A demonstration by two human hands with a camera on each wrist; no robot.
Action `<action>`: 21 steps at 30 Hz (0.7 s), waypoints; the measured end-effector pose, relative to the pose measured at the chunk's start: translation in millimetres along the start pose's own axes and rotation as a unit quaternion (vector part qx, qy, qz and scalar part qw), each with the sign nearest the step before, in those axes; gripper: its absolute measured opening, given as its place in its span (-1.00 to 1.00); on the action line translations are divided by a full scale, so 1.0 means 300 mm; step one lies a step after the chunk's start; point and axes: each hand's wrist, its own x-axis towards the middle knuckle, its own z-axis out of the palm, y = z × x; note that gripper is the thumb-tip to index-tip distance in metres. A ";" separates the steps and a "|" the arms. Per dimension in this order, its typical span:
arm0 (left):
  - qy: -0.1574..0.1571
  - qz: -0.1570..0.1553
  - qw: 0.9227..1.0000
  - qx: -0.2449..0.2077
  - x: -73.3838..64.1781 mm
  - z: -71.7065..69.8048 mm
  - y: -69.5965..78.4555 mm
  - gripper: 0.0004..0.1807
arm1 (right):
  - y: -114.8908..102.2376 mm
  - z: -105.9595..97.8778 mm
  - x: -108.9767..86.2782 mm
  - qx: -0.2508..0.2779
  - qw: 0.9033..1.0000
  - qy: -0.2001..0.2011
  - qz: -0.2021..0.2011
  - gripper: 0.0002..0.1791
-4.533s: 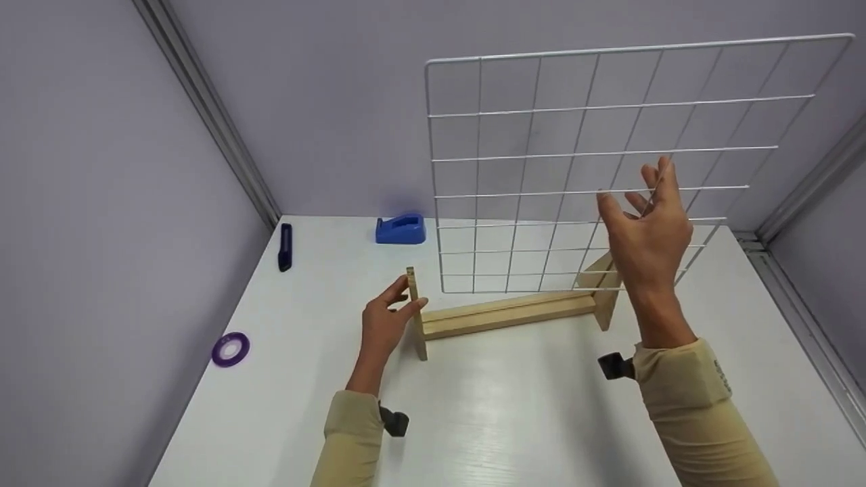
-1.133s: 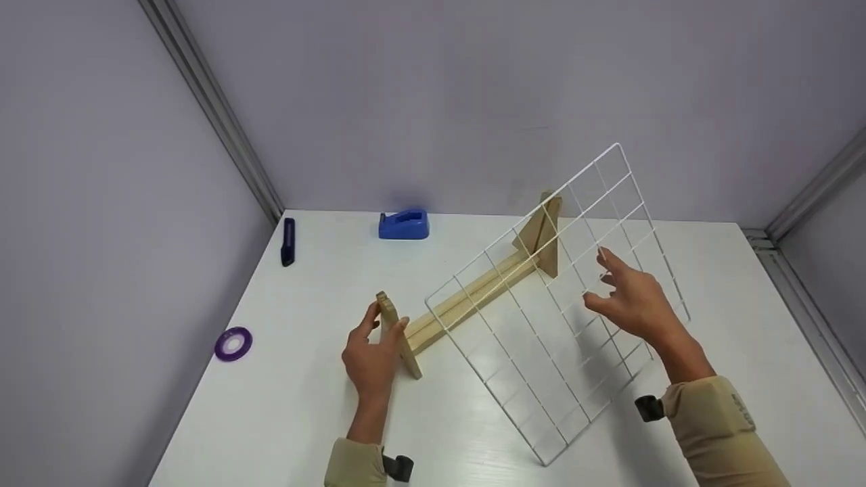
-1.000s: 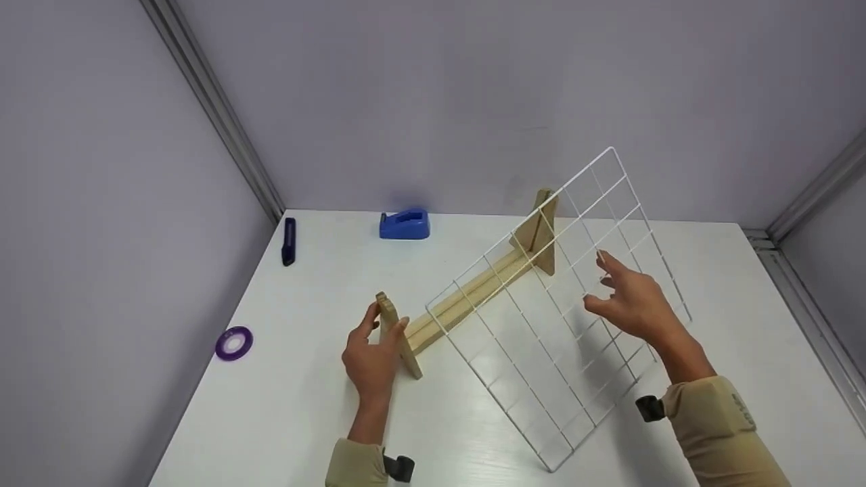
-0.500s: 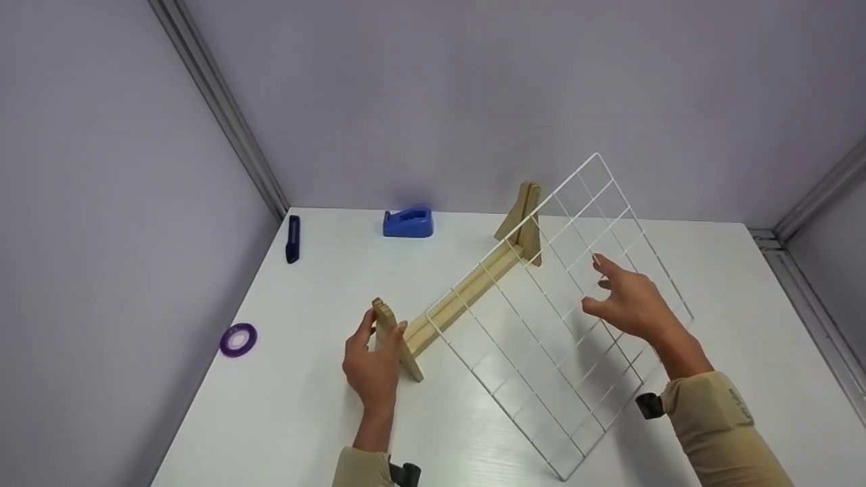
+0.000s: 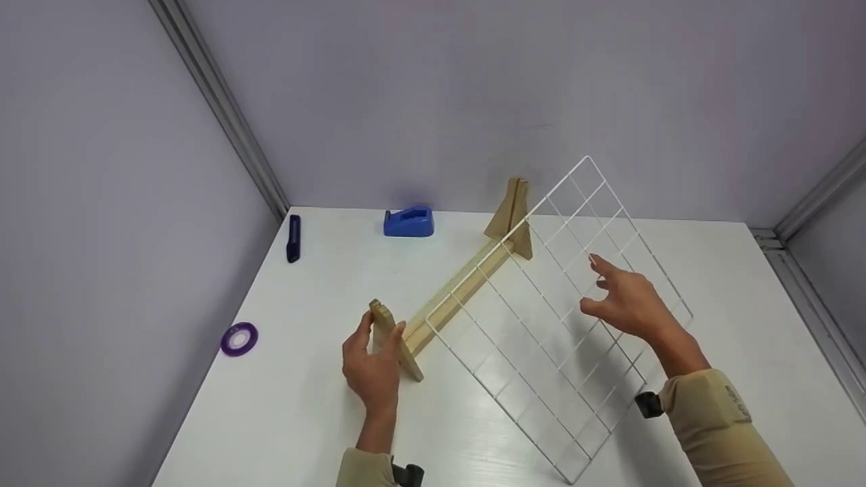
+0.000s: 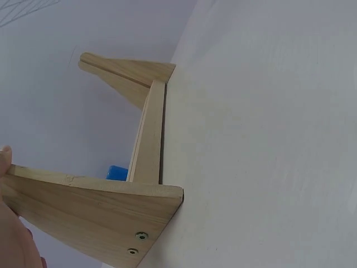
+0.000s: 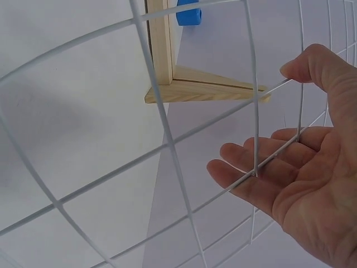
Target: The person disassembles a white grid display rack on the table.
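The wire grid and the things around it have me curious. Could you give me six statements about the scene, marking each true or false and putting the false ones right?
1. The left hand holds one end of the wooden stand. True.
2. The right hand holds the wire grid. True.
3. The grid lies flat. False: the right hand holds it at a tilt.
4. In the head view, the purple ring lies left of the blue dispenser. True.
5. The stand has only one end piece. False: there is one at each end of its bar.
6. The left hand grips the dispenser. False: it sits on the table.
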 end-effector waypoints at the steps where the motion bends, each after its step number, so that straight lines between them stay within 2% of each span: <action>1: -0.002 0.005 1.000 -0.003 0.001 0.000 -0.001 -0.35 | 0.002 0.001 0.001 0.000 1.000 -0.001 0.000 -0.10; 4: -0.019 0.002 0.999 -0.027 0.004 -0.003 -0.001 -0.34 | 0.010 0.004 0.001 0.003 1.000 -0.005 0.003 -0.10; 10: -0.060 -0.041 0.994 -0.076 0.011 -0.010 -0.005 -0.30 | 0.021 0.009 0.006 0.006 1.000 -0.015 0.004 -0.11; 18: -0.083 -0.052 0.993 -0.060 0.021 -0.021 -0.019 -0.31 | 0.046 0.025 0.017 -0.009 0.999 -0.031 -0.004 -0.13; 21: -0.100 -0.050 0.992 -0.058 0.028 -0.030 -0.024 -0.29 | 0.054 0.036 0.018 -0.011 0.999 -0.032 -0.008 -0.14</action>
